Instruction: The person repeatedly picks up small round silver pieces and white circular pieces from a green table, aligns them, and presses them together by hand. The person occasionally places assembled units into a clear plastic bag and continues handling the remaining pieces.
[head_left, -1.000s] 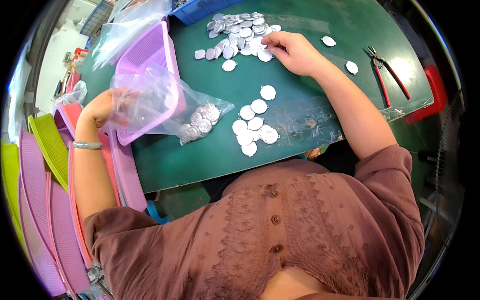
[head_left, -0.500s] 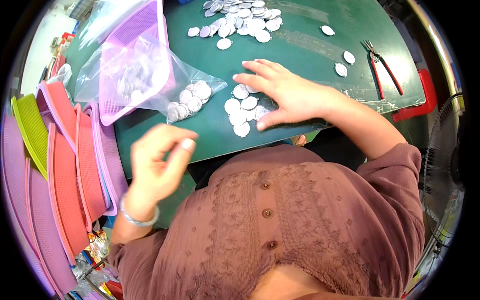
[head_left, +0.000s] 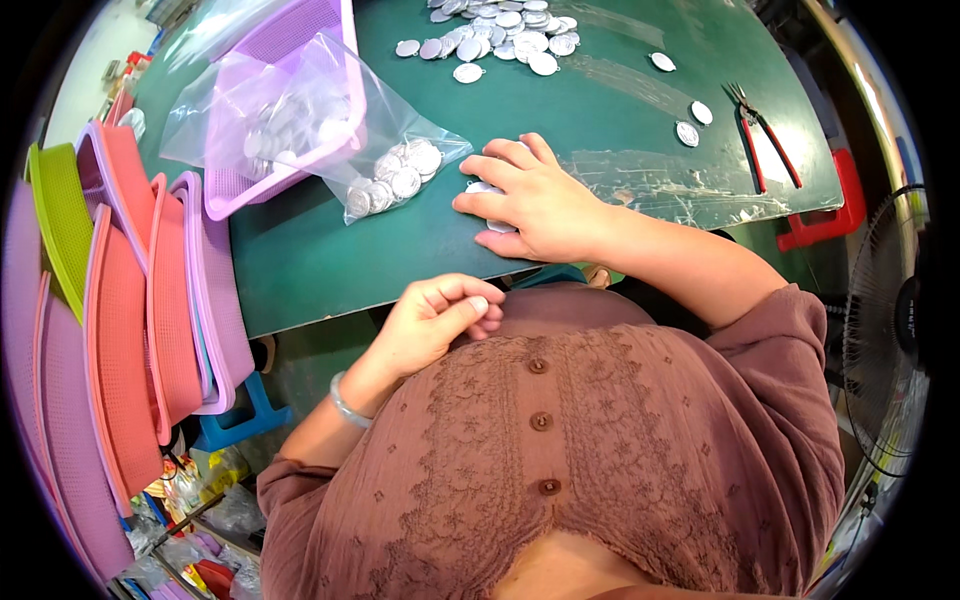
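My right hand (head_left: 538,212) lies palm down near the table's front edge, fingers spread over a few silvery round discs (head_left: 480,187) with small loops. Most of that group is hidden beneath it. My left hand (head_left: 432,318) is below the table edge, loosely curled, its thumb against the fingers. Whatever it may hold does not show. Left of my right hand, a clear plastic bag (head_left: 385,115) with discs (head_left: 404,183) at its mouth drapes over a lilac basket (head_left: 357,85). At the far side lies a loose pile of similar discs (head_left: 510,35).
Red-handled pliers (head_left: 762,140) lie on the green table (head_left: 300,285) at right, near a few stray discs (head_left: 686,133). Stacked plastic baskets (head_left: 120,350) crowd the left. A blue stool (head_left: 250,415) stands below the table, a red one (head_left: 850,200) and a fan (head_left: 885,320) at right.
My left hand has moved right, to below the table edge in front of my right hand. My right hand has drawn over the small disc group, now covering most of it. The view has shifted slightly.
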